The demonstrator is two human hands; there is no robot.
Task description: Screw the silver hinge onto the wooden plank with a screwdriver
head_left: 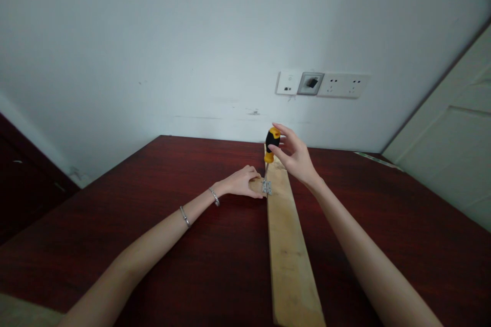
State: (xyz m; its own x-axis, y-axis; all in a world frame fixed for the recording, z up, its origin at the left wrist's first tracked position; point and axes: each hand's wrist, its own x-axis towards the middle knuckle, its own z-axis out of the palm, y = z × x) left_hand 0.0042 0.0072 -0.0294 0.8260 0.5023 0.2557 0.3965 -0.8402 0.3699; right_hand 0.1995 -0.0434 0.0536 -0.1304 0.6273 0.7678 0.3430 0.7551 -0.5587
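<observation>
A yellow and black screwdriver stands nearly upright, its handle between the thumb and fingers of my right hand. The shaft points down at a small metal hinge; whether the tip sits in a screw is too small to tell. One leaf of the hinge lies on a long wooden board, the other on a small wooden block against the board's left edge. My left hand is closed around that block, thumb on the near side and fingers on the far side.
The board lies lengthwise on a dark red table, whose far edge meets a white wall. Wall sockets are set above the table. A pale door stands at the right, and a dark red panel at the left.
</observation>
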